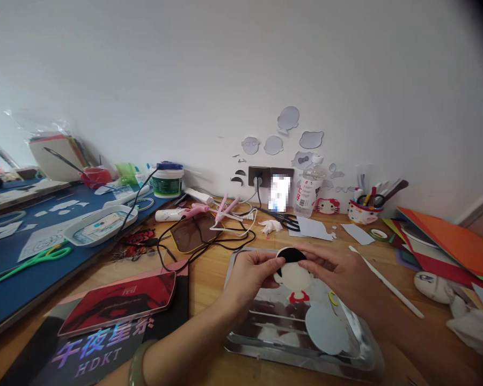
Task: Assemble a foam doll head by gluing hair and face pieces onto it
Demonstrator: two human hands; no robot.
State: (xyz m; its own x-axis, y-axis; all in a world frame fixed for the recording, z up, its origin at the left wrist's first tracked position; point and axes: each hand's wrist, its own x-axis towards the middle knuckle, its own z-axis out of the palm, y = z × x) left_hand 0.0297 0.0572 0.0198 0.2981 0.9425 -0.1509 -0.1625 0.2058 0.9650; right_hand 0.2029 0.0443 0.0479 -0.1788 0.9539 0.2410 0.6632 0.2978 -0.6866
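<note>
Between my two hands is a flat cut-out head figure (295, 279), cream-coloured with a black hair piece (293, 256) at the top and a red collar piece (299, 296) below. My left hand (261, 266) pinches its left edge, the thumb on the black piece. On the other side my right hand (332, 261) grips the upper right edge, thumb also against the black. Beneath them lies a clear plastic tray (265, 343). A pale round cut-out (326, 328) and a small yellow curved piece (333, 298) rest on it.
Behind stand a water bottle (308, 187) and a pen cup (364, 212). Black scissors (287, 221) lie near white paper scraps (314, 228). Coloured sheets (451, 241) and a white stick (388, 284) are at right. Cables (209, 246) and a red palette case (121, 301) lie left.
</note>
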